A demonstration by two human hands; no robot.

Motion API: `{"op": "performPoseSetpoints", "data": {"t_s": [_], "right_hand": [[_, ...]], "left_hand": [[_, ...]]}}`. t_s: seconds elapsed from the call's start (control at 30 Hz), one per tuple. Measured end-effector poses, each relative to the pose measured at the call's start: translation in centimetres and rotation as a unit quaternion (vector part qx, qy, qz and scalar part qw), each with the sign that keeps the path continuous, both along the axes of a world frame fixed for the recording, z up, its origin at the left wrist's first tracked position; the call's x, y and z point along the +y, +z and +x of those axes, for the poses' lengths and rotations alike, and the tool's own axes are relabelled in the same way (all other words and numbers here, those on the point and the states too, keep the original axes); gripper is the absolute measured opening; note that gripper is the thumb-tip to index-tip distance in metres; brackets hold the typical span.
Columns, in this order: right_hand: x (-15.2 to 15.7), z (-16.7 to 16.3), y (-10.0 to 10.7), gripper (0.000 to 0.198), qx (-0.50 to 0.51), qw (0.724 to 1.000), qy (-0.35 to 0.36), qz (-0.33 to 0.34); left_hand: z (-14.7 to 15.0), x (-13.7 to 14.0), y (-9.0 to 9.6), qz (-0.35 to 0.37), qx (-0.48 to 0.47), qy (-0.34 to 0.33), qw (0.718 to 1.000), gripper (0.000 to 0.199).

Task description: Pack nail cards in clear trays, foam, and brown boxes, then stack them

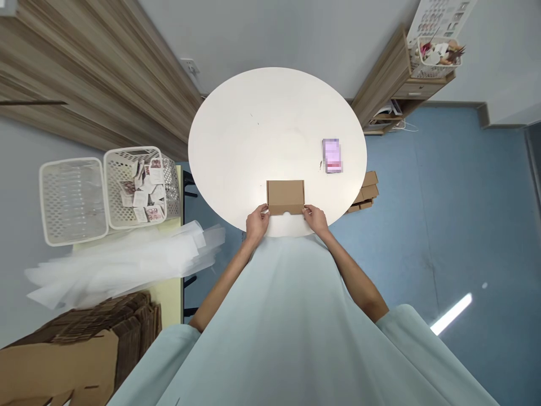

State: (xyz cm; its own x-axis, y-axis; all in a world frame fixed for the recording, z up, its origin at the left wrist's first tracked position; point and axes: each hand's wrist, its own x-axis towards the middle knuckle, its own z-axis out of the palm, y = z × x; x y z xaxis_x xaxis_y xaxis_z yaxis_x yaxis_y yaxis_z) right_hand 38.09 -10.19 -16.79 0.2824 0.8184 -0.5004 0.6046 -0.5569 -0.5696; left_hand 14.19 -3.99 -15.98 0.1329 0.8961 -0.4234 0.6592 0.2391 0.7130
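A small brown cardboard box (285, 193) lies near the front edge of the white oval table (236, 129). Its lid is down, and a half-round thumb notch shows at the edge facing me. My left hand (257, 222) pinches the box's near left corner between thumb and fingers. At the near right corner, my right hand (316, 217) grips in the same way. Toward the table's right side lies a blurred pink and purple pack (332, 155), apart from both hands.
On the left, a side table (172, 290) bears white plastic baskets (134, 151) with small packets, white translucent sheets (139, 262) and stacked flat cardboard (59, 361). Several brown boxes (367, 190) sit below the table's right edge. A wooden cabinet (393, 84) stands at the back right.
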Motion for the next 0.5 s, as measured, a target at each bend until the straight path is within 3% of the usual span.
{"op": "performPoseSetpoints", "data": {"t_s": [0.27, 0.37, 0.5], "right_hand": [[0.1, 0.4, -0.9, 0.038, -0.001, 1.000, -0.006, 0.014], [0.2, 0.5, -1.6, 0.046, 0.018, 0.997, -0.022, 0.073], [0.2, 0.5, -1.8, 0.043, 0.099, 0.982, -0.063, 0.148]], "left_hand": [[0.0, 0.5, -0.4, 0.000, -0.002, -0.002, 1.000, 0.045], [0.0, 0.6, -0.8, 0.006, -0.037, 0.017, 0.999, 0.050], [0.0, 0.4, -0.9, 0.004, -0.111, 0.048, 0.993, 0.044]]}}
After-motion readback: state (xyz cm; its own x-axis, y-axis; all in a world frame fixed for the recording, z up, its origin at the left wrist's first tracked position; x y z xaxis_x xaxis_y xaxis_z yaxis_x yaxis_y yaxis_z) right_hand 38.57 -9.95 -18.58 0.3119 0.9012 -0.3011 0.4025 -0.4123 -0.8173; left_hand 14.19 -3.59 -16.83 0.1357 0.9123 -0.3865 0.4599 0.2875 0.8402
